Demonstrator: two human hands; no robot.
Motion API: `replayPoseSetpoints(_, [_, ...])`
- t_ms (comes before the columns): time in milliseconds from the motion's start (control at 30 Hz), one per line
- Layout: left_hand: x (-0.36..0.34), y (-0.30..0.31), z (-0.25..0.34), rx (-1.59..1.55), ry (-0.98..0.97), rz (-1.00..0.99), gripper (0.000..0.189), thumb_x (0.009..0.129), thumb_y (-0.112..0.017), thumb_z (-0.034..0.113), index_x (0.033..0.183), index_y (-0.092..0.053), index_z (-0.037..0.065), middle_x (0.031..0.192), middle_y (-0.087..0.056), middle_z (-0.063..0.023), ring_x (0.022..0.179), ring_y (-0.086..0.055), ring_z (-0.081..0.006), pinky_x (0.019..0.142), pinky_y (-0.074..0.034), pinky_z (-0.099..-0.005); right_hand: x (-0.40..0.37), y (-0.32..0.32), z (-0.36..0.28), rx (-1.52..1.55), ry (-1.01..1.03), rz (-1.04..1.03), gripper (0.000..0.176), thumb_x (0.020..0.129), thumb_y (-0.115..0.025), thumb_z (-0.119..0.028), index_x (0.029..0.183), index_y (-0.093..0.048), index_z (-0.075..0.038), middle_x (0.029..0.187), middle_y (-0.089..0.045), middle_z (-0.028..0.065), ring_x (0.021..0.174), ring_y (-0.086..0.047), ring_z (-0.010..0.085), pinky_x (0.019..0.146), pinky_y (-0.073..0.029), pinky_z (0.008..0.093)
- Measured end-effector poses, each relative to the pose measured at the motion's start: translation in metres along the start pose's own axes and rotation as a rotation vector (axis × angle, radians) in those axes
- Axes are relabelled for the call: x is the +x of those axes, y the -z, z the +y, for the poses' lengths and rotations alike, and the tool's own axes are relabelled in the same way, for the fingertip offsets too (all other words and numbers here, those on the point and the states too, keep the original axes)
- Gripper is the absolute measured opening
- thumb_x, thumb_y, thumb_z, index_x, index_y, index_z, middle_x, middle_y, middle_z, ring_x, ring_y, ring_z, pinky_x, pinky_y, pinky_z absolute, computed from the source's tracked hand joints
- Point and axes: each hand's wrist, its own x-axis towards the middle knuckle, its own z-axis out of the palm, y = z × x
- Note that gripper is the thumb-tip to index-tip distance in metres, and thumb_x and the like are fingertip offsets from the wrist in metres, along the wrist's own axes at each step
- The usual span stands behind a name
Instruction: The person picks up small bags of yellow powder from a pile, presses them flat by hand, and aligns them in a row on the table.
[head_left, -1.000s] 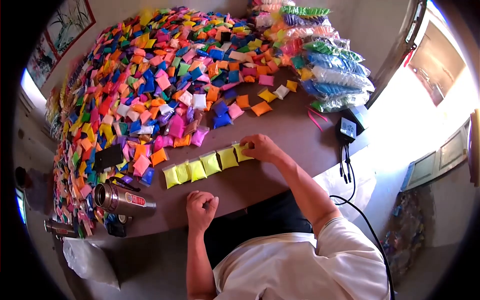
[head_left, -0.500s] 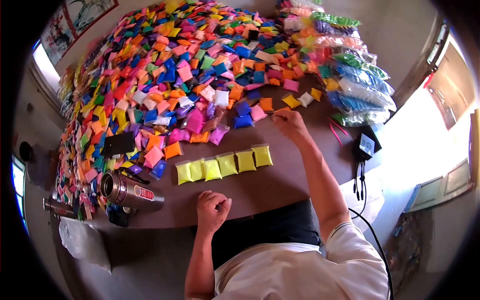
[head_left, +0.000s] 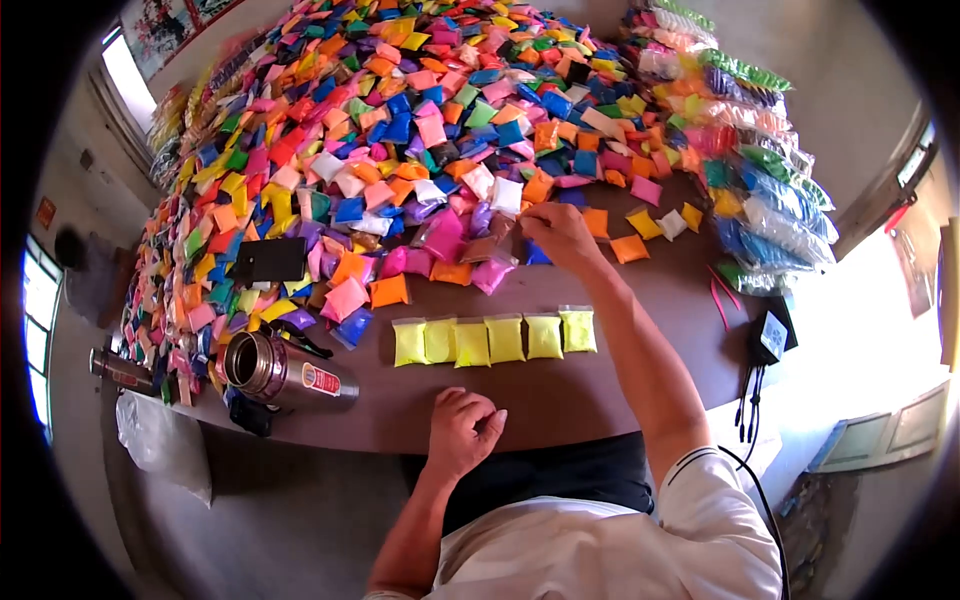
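On the brown table (head_left: pixel 560 392), below a heap of small many-coloured plastic packets (head_left: pixel 400 110), a steel flask (head_left: pixel 285 372) lies left, the left hand (head_left: pixel 462 430) rests curled, empty, before a row of six yellow packets (head_left: pixel 495 339), and the right hand (head_left: pixel 558 235) pinches, seemingly on one packet, at the heap's edge.

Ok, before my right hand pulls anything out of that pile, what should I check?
1. The right hand is at the near edge of the packet pile: ok.
2. Which packet its fingers pinch: cannot tell.
3. The yellow packet row lies neat, six side by side: ok.
4. The table is bare just in front of the row: ok.
5. The left hand is curled, apart from the row: ok.
6. The steel flask lies apart from the row: ok.
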Motion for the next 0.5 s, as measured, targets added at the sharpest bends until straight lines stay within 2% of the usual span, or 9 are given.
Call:
replayPoseSetpoints(200, [-0.001, -0.001, -0.001, 0.008, 0.016, -0.031, 0.016, 0.079, -0.072, 0.015, 0.069, -0.062, 0.006, 0.075, -0.065, -0.0053, 0.073, -0.061, -0.0262, 0.087, -0.045, -0.0398, 0.023, -0.025, 0.005, -0.098, 0.038, -0.016, 0.019, 0.083, -0.060, -0.019, 0.088, -0.071, -0.004, 0.085, -0.068, 0.0200, 0.083, -0.066, 0.0376, 0.073, -0.052, 0.0434])
replayPoseSetpoints(267, [-0.001, 0.000, -0.001, 0.015, 0.025, -0.032, 0.016, 0.078, -0.072, 0.014, 0.069, -0.061, 0.006, 0.075, -0.065, -0.0053, 0.073, -0.061, -0.0261, 0.087, -0.045, -0.0399, 0.030, -0.029, 0.014, -0.192, 0.075, 0.049, 0.018, 0.082, -0.060, -0.018, 0.087, -0.070, -0.004, 0.084, -0.068, 0.0198, 0.082, -0.066, 0.0378, 0.073, -0.052, 0.0446])
replayPoseSetpoints(367, [0.001, 0.001, 0.001, 0.002, 0.034, -0.025, 0.016, 0.077, -0.072, 0.013, 0.069, -0.061, 0.007, 0.075, -0.065, -0.0048, 0.072, -0.060, -0.0259, 0.086, -0.045, -0.0400, 0.043, -0.021, 0.037, -0.279, 0.153, 0.108, 0.019, 0.082, -0.058, -0.016, 0.089, -0.070, -0.003, 0.084, -0.068, 0.0178, 0.081, -0.066, 0.0360, 0.072, -0.052, 0.0412])
replayPoseSetpoints(467, [0.002, 0.000, 0.000, -0.008, 0.043, -0.038, 0.015, 0.077, -0.072, 0.013, 0.069, -0.061, 0.007, 0.075, -0.065, -0.0044, 0.071, -0.060, -0.0257, 0.087, -0.044, -0.0403, 0.056, -0.007, 0.058, -0.305, 0.091, 0.159, 0.017, 0.080, -0.059, -0.016, 0.086, -0.072, -0.006, 0.082, -0.068, 0.0184, 0.081, -0.066, 0.0381, 0.073, -0.053, 0.0445])
replayPoseSetpoints(500, [0.002, 0.001, 0.001, -0.002, 0.051, -0.049, 0.015, 0.077, -0.072, 0.013, 0.069, -0.061, 0.007, 0.075, -0.065, -0.0041, 0.071, -0.060, -0.0256, 0.087, -0.044, -0.0403, 0.059, 0.001, 0.061, -0.316, 0.031, 0.101, 0.017, 0.081, -0.059, -0.016, 0.085, -0.072, -0.006, 0.085, -0.069, 0.0170, 0.083, -0.066, 0.0374, 0.075, -0.053, 0.0441])
